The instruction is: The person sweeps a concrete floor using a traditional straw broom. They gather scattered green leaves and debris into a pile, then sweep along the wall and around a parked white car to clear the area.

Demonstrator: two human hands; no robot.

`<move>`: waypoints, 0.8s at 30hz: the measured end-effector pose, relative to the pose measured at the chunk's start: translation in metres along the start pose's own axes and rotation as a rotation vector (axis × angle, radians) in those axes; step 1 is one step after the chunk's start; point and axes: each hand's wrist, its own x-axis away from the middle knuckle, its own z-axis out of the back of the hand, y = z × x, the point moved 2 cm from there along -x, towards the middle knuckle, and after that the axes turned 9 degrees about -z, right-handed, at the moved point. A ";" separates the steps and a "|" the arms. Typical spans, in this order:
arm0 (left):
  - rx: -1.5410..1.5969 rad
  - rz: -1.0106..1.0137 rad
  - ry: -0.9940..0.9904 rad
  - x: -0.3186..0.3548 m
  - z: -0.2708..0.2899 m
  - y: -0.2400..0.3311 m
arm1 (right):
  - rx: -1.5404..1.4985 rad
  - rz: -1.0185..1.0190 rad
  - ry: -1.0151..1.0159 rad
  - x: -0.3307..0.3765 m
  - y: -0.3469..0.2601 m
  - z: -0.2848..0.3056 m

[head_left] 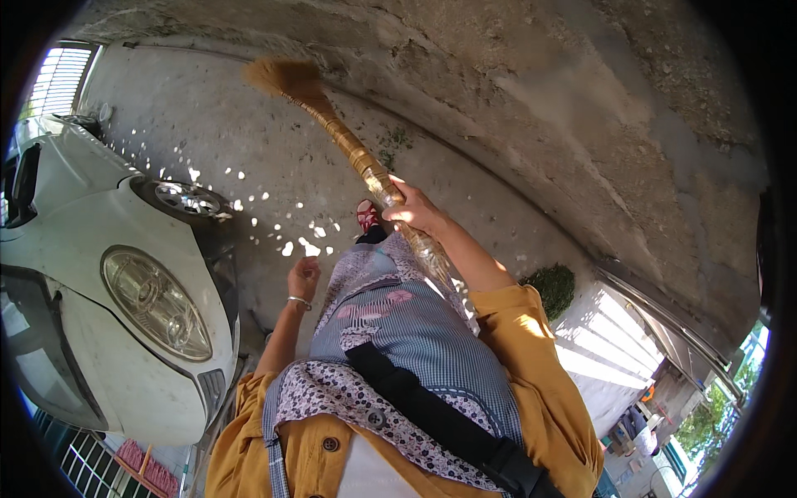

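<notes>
My right hand (418,209) is wrapped round the handle of a straw broom (340,137), where clear, shiny wrapping covers it. The broom slants up to the left, its brown bristles fanned out near the foot of the wall, and the handle's end lies against my right forearm. Beside the apron (415,332), my left hand (305,278) hangs with its fingers curled in and nothing visible in them. A bracelet circles that wrist.
A white car (133,332) stands close on my left, headlight and front wheel towards me. A rough wall (564,108) rises on the right, with a pipe along its base. Green clippings (550,290) lie behind my right arm. Bright sun spots dapple the concrete floor (274,174).
</notes>
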 end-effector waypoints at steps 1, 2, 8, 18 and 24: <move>-0.002 0.005 -0.001 -0.003 -0.002 0.003 | 0.123 -0.069 0.086 0.027 -0.002 0.003; 0.000 -0.001 -0.015 -0.009 -0.004 0.004 | 0.242 -0.143 0.168 0.054 0.000 0.008; -0.052 -0.038 -0.149 -0.042 -0.030 0.010 | 0.430 -0.428 0.393 0.214 0.016 0.030; -0.008 0.014 -0.138 -0.047 -0.021 0.011 | -0.177 -0.591 0.632 0.132 0.111 0.065; 0.078 0.036 -0.058 -0.025 0.012 -0.028 | 0.271 -0.354 0.341 0.032 0.033 -0.035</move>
